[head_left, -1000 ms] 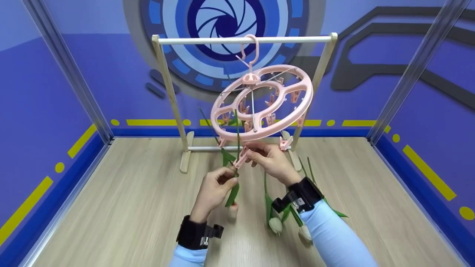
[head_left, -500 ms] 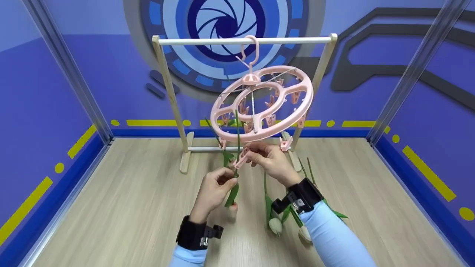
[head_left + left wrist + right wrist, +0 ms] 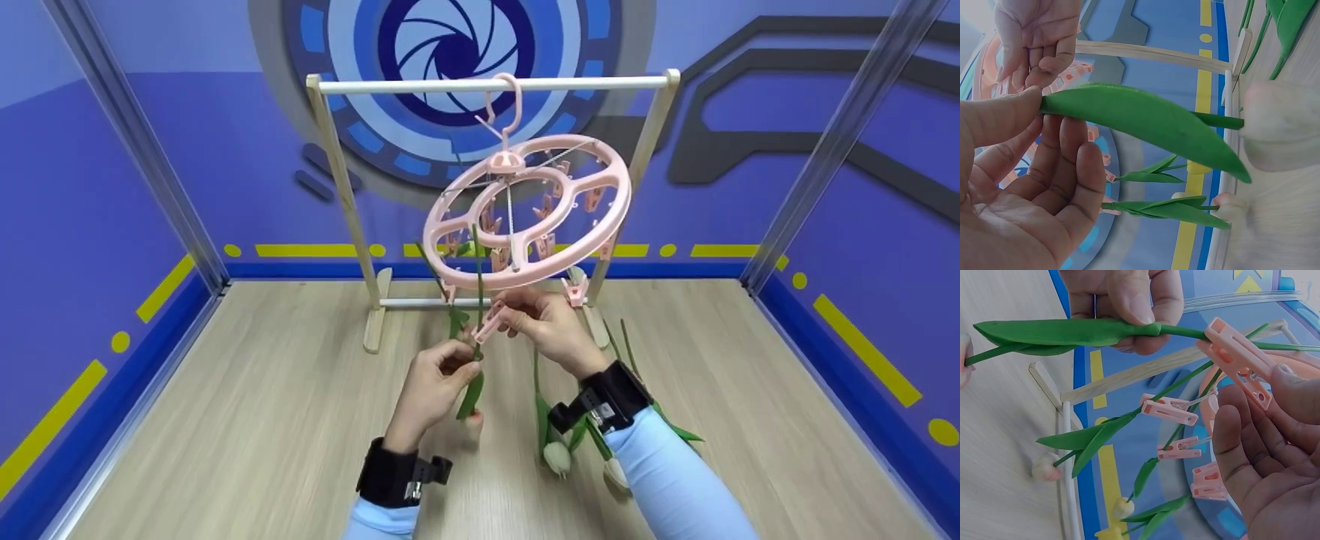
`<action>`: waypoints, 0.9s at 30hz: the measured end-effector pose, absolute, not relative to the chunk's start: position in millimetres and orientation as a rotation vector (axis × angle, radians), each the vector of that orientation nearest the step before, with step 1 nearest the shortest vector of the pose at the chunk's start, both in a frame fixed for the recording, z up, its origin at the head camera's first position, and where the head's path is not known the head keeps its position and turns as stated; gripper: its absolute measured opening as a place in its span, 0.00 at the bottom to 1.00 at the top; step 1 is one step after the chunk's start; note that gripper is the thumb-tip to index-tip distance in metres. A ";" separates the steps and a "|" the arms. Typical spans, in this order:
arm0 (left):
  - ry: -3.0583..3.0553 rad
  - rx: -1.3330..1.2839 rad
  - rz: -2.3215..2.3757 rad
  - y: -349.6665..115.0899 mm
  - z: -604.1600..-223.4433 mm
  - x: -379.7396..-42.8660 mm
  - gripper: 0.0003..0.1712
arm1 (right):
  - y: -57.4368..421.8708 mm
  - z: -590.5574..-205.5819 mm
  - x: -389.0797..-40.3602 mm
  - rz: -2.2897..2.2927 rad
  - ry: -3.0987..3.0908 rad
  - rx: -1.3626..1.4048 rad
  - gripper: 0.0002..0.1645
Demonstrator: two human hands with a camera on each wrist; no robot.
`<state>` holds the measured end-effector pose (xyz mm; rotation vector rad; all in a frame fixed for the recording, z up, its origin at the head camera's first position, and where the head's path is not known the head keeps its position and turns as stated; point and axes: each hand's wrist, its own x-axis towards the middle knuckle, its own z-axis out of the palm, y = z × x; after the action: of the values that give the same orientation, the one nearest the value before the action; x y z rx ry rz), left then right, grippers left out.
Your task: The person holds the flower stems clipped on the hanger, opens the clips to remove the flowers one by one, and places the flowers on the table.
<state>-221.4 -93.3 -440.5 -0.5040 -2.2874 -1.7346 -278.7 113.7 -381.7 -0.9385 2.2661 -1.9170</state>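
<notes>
My left hand (image 3: 435, 382) pinches the stem of a tulip (image 3: 1140, 121) between thumb and fingers. The tulip hangs flower down, its green leaf below the fingers and its pale pink bloom lowest. In my right hand (image 3: 551, 326) is a pink clothespin (image 3: 1235, 360), pinched at its handle end. Its tips meet the stem just above the left fingers; whether they press fully on it I cannot tell. Above both hands, a pink round clip hanger (image 3: 600, 178) hangs tilted from a rack. Behind, another tulip (image 3: 1089, 433) hangs head down from a hanger clip.
The hanger's hook sits over the white bar (image 3: 420, 85) of a wooden rack. Two white tulips (image 3: 556, 457) lie on the wooden table (image 3: 262, 420), partly under the right forearm. More clipped tulips show behind in the right wrist view. Blue printed walls (image 3: 82, 225) enclose the table.
Both hands keep their grip and place on the stem and the clothespin. The clipped tulip behind has swung slightly, its stem top moving down and to the right.
</notes>
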 end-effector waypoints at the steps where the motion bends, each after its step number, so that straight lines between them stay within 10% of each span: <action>1: -2.289 -0.504 -1.734 -93.3 -440.5 -221.4 0.04 | 113.7 -381.5 -278.7 -1.912 2.275 -0.938 0.14; 27: -2.286 -0.489 -1.741 -96.3 -438.3 -219.7 0.05 | 116.1 -381.5 -279.7 -1.878 2.327 -0.947 0.12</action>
<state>-219.7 -96.3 -438.3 -0.4894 -2.2862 -1.7409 -279.7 116.1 -381.5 -0.9467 2.3267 -1.8775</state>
